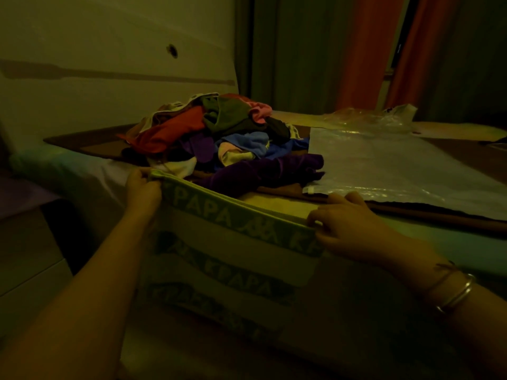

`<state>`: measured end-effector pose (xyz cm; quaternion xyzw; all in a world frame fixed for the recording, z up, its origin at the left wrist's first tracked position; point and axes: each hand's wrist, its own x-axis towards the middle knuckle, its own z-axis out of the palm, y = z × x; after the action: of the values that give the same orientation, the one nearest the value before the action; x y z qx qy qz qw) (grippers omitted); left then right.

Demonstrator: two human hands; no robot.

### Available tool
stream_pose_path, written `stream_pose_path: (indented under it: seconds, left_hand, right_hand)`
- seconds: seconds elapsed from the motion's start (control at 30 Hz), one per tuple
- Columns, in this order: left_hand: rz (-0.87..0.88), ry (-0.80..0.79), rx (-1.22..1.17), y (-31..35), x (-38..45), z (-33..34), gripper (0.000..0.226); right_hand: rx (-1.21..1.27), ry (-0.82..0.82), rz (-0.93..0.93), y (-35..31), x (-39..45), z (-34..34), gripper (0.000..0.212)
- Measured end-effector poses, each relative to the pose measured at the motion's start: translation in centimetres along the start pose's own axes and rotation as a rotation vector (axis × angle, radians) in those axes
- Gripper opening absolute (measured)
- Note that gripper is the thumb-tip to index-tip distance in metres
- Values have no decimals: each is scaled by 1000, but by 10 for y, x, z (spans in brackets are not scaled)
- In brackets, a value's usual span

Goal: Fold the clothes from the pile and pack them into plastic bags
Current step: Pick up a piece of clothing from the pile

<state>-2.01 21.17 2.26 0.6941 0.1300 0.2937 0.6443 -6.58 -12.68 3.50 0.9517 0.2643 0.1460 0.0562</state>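
Nearest, a striped garment (233, 259) hangs over the bed's (452, 242) front edge, stretched by its top band. The left hand (142, 185) and right hand (348, 226) each pinch one end with curled fingers. This looks like the folding step; next likely laying it flat. Beyond lie the clothes pile (219, 138) and, to its right, a flat plastic bag (397, 165).
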Motion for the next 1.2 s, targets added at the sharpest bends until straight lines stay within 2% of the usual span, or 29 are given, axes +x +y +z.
stream_pose_path:
  seconds: [0.1, 0.2, 0.3, 0.33, 0.47, 0.57, 0.6, 0.67, 0.73, 0.8, 0.9, 0.97, 1.07, 1.2]
  left_hand:
    - [-8, -34, -32, 2, -1, 4, 25]
    - [-4, -32, -49, 5, -3, 10, 23]
    - [-9, -36, -51, 8, -3, 14, 23]
    - [-20, -35, -44, 9, -2, 15, 24]
    - [-33, -24, -64, 14, -7, 22, 29]
    - [-44, -74, -43, 21, -16, 28, 16]
    - [-47, -93, -39, 22, -19, 30, 16]
    - [-57, -118, -19, 20, -17, 34, 1]
    - [-89, -136, 36, 20, -20, 38, 26]
    - [-91, -146, 64, 25, -29, 48, 23]
    - [-20, -258, 58, 39, -55, 68, 12]
    - [10, -370, 38, 48, -75, 79, 12]
    - [-10, -494, -66, 60, -102, 86, 16]
    - [12, -583, -94, 71, -120, 89, 11]
  right_hand:
    - [-21, 42, 82, 4, 1, -2, 31]
    - [23, 16, 160, 13, 3, -3, 37]
    - [122, -24, 163, 17, 4, -6, 17]
    - [187, -28, 160, 19, 4, -7, 12]
    - [529, 27, 281, 28, 0, -17, 20]
    - [650, 68, 332, 38, -3, -20, 26]
    - [762, 53, 360, 39, -5, -21, 27]
    - [1008, 18, 428, 40, -9, -24, 23]
    - [1242, -7, 485, 38, -12, -27, 12]
    - [1429, -28, 458, 32, -13, -30, 7]
    - [1578, -39, 304, 19, -9, -34, 20]
    - [1606, -23, 207, 10, -6, -38, 28]
    - [1421, 14, 121, -7, -2, -45, 33]
    - [1130, 236, 121, -28, 6, -44, 13]
